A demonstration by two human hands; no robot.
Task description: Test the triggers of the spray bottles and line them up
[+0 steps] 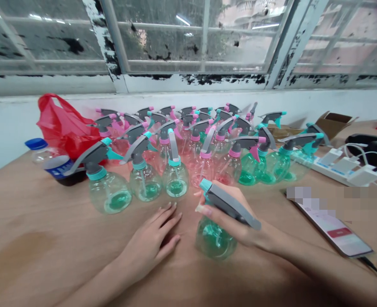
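The neck of the green see-through plastic spray bottle [215, 241] is hidden under the right hand [236, 217], so only its round body and its top show. Behind it, a crowd of pink and green spray bottles [188, 162] overlap each other, and the back rows are too tangled to count. A pixelled patch covers the top end of the white phone [335, 232] and the surface beside it. A black rounded object [374, 149] at the far right is cut off and hard to make out.

The held bottle has a bulbous, clear green body, a long grey trigger head and a teal nozzle tip. It stands on the light brown wooden surface [47, 256], just in front of the crowd, tilted a little toward the left.

The right hand comes in from the lower right and wraps over the bottle's top, its fingers [207, 209] clasped round the neck beneath the grey head. The left hand [153, 243] lies palm down on the surface just left of the bottle, apart from it, its fingers [169, 215] stretched out and holding nothing.
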